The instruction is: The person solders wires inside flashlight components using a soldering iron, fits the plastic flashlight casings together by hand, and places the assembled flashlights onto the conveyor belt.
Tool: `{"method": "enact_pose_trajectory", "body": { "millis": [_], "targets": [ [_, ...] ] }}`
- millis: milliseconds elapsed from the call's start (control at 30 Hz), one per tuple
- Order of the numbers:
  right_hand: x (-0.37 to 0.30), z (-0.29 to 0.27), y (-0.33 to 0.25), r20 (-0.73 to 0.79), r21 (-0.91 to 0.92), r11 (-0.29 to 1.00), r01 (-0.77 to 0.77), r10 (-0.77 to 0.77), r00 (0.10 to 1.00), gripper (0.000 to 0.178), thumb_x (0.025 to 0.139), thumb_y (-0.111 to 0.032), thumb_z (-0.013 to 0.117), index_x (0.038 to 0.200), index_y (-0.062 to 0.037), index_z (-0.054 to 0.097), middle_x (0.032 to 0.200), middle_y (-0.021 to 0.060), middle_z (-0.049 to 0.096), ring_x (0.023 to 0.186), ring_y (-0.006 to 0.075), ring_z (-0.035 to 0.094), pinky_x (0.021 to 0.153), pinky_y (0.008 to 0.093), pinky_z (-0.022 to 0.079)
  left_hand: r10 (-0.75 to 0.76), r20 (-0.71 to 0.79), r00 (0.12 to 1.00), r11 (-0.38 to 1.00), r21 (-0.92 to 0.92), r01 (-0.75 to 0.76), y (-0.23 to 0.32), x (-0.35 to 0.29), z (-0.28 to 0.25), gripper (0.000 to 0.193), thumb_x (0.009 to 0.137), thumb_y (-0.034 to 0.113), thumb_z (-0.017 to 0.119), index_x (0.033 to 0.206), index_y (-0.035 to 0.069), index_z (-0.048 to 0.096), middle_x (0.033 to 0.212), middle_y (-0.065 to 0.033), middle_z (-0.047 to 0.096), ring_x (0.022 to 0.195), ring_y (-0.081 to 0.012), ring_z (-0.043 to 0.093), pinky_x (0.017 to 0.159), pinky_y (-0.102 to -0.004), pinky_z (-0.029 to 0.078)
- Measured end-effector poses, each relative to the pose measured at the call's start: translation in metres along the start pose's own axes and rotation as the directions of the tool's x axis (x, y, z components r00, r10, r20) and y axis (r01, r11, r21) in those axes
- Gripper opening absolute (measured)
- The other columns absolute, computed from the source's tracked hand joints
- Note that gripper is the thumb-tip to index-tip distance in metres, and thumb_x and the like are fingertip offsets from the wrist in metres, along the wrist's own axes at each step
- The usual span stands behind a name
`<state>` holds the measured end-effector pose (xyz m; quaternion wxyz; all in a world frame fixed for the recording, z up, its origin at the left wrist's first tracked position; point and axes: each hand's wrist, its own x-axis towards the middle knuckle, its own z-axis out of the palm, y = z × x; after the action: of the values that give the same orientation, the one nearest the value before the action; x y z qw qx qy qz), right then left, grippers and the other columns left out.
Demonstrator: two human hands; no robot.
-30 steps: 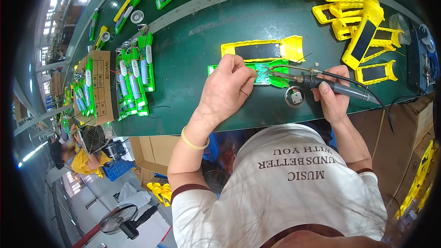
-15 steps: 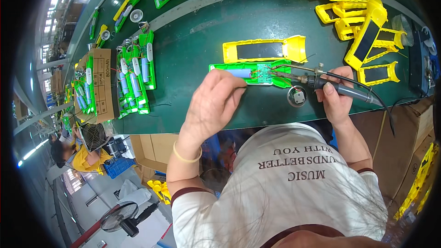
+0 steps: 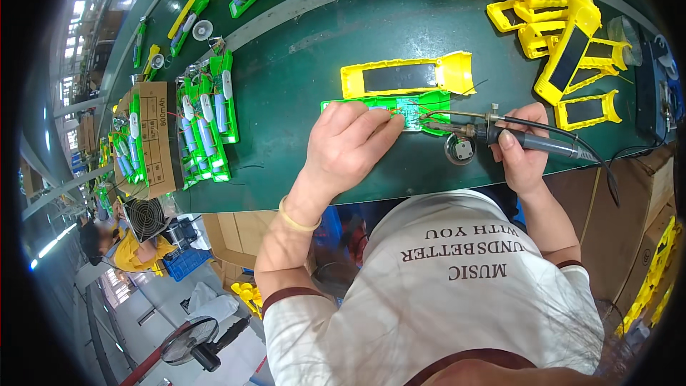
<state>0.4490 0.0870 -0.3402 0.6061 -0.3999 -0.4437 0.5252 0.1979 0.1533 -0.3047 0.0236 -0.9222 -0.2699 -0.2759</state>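
Observation:
My right hand (image 3: 522, 154) grips the dark handle of a soldering iron (image 3: 547, 144) with a thin metal feed tube along its top. The iron's tip points left, over the wires at a small circuit board (image 3: 409, 109) in a green plastic housing (image 3: 441, 98). My left hand (image 3: 354, 144) lies across the housing's left part with its fingers pressed together beside the board's left edge. Red wires show by those fingertips; what they pinch is hidden, and the blue battery is covered. A round metal lamp part (image 3: 463, 149) sits below the iron's tip.
A yellow casing (image 3: 457, 73) with a dark panel lies just behind the green housing. More yellow casings (image 3: 572, 57) are piled at the far right. Wired green housings (image 3: 207, 121) stand at left by a cardboard box (image 3: 158, 136). A black cable (image 3: 611, 179) trails from the iron.
My left hand has moved right, from the housing's left end to the board's edge, now covering the battery. The iron's tip has shifted slightly left and down.

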Motion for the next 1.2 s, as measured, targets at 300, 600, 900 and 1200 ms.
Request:
{"method": "enact_pose_trajectory", "body": {
  "millis": [300, 600, 900, 1200],
  "targets": [
    [0.0, 0.0, 0.005, 0.018, -0.059, 0.998, 0.005, -0.003, 1.0, 0.026, 0.08, -0.008, 0.06, 0.09, -0.0047, 0.037, 0.079, 0.0061, 0.051, 0.068, 0.0073, 0.044, 0.062, 0.0226, 0.04, -0.008, 0.134, 0.991, 1.0, -0.012, 0.009, 0.002, 0.007, -0.005, 0.028, 0.058, 0.008, 0.062, 0.086, 0.008, 0.068, 0.079, -0.0003, 0.054, 0.074, -0.0157, 0.05, 0.062, -0.0291, 0.043],
    [-0.001, 0.001, 0.002, 0.0, -0.1, 0.995, -0.011, 0.011, 1.0, 0.027, 0.081, -0.01, 0.062, 0.092, -0.0044, 0.038, 0.077, 0.0039, 0.052, 0.065, 0.0066, 0.045, 0.057, 0.0212, 0.039, 0.038, 0.129, 0.991, 0.999, -0.005, -0.037, 0.001, 0.008, -0.006, 0.022, 0.063, 0.008, 0.063, 0.085, 0.005, 0.064, 0.077, -0.0021, 0.049, 0.074, -0.017, 0.049, 0.063, -0.0293, 0.042],
    [-0.001, -0.005, -0.005, -0.12, 0.091, 0.993, 0.071, -0.06, 0.991, 0.026, 0.083, -0.015, 0.059, 0.095, -0.0061, 0.038, 0.084, 0.0074, 0.049, 0.055, 0.0101, 0.047, 0.048, 0.0209, 0.04, -0.04, 0.144, 0.989, 0.993, -0.103, 0.055, -0.003, 0.006, -0.001, 0.021, 0.064, 0.008, 0.064, 0.085, 0.009, 0.064, 0.076, -0.0019, 0.052, 0.073, -0.0184, 0.051, 0.063, -0.0308, 0.043],
    [0.012, -0.019, -0.01, -0.278, 0.105, 0.968, 0.228, -0.192, 0.941, 0.025, 0.084, -0.019, 0.056, 0.098, -0.0048, 0.04, 0.078, 0.01, 0.051, 0.054, 0.014, 0.048, 0.048, 0.0221, 0.038, -0.233, 0.105, 0.967, 0.922, -0.291, 0.254, 0.009, 0.058, 0.012, 0.015, 0.063, 0.003, 0.07, 0.075, 0.008, 0.063, 0.071, -0.0055, 0.052, 0.069, -0.0236, 0.049, 0.061, -0.0317, 0.041]
  ]
}}
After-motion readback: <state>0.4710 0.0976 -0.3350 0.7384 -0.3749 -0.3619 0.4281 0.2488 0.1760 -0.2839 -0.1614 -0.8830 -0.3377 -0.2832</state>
